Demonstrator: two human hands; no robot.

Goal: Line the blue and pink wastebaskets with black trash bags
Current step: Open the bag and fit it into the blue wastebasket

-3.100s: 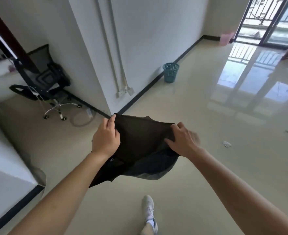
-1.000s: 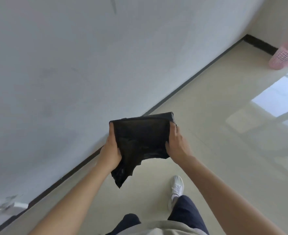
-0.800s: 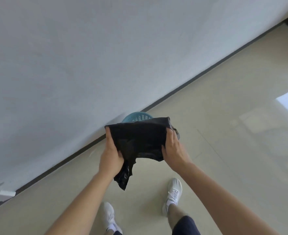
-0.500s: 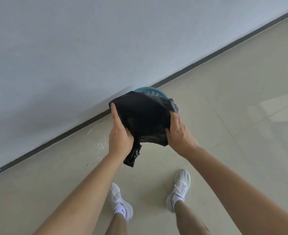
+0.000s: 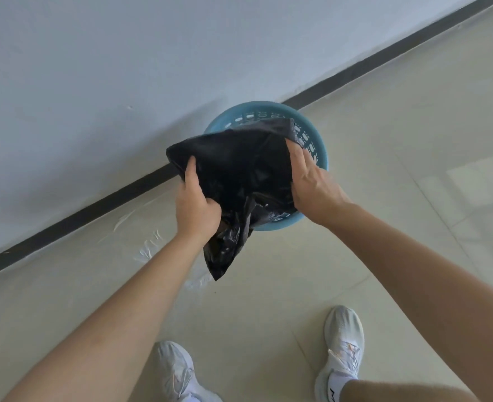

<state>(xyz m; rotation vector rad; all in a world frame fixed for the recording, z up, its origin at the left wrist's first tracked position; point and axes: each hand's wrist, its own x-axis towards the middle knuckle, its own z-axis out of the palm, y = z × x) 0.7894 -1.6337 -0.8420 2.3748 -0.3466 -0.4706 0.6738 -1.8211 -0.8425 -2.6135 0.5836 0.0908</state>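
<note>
Trash bag [image 5: 239, 175]: thin black plastic film, crinkled, faint sheen on the creases. Wastebasket [image 5: 320, 146]: blue moulded plastic, smooth rim, wall pierced with small slots, matt to slightly glossy. Floor [image 5: 384, 140]: pale tile, smooth, polished, with a soft reflection at right. Wall [image 5: 94, 68]: painted, matt, lightly textured. Skirting strip [image 5: 94, 210]: dark, smooth. Shoes [image 5: 342, 349]: white knit cloth uppers, matt.
</note>
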